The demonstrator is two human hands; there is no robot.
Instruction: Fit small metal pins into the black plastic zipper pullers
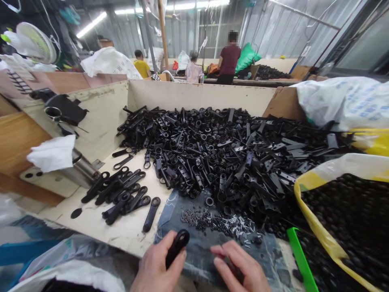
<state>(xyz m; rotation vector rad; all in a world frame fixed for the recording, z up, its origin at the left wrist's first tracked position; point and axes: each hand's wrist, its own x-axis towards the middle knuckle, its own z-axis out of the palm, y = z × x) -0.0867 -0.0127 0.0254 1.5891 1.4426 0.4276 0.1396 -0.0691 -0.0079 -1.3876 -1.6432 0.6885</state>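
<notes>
My left hand grips a black plastic part with a ring-shaped end pointing up, between thumb and fingers. To its right, my right hand hovers over a dark blue cloth, its fingers curled and thumb near them; whether something small is between them is too unclear to tell. Small dark pieces and silvery pins lie on the cloth just beyond my hands. A group of similar black ring-ended parts rests on the pale tabletop at the left.
A large heap of black parts fills the table's middle and right. At right are a yellow-rimmed sack of black pieces and a green tray edge. A metal device with white cloth stands left. Three people are in the background.
</notes>
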